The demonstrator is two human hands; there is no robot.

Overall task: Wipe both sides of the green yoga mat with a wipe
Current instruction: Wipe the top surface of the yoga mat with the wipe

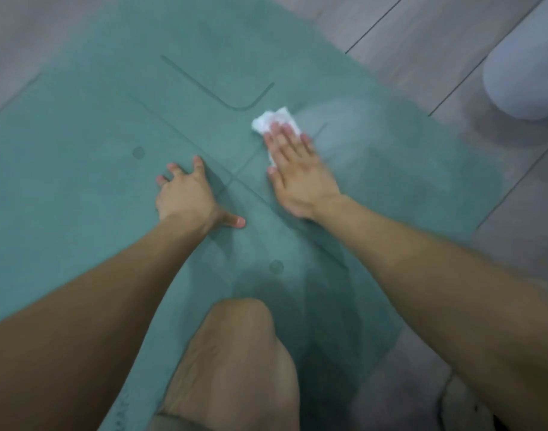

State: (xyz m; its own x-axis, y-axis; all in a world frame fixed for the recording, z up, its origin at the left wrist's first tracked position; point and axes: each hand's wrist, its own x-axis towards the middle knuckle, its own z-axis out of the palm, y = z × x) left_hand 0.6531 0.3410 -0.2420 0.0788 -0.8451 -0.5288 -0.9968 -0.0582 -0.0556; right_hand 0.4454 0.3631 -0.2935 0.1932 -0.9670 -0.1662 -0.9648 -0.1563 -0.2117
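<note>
Head view: right hand (297, 172) partly hides the wipe (268, 121).

Most of the wipe (274, 121) sits under the flat fingers of the right hand (296, 169), only its crumpled far end showing. The green yoga mat (80, 181) runs off the left, top and bottom edges, and a bare knee (241, 353) covers a chunk of it. That pale rounded thing (524, 79) at the right edge is cut off and too blurry to name, and the tiny lettering (122, 412) by the mat's lower edge isn't readable.
</note>
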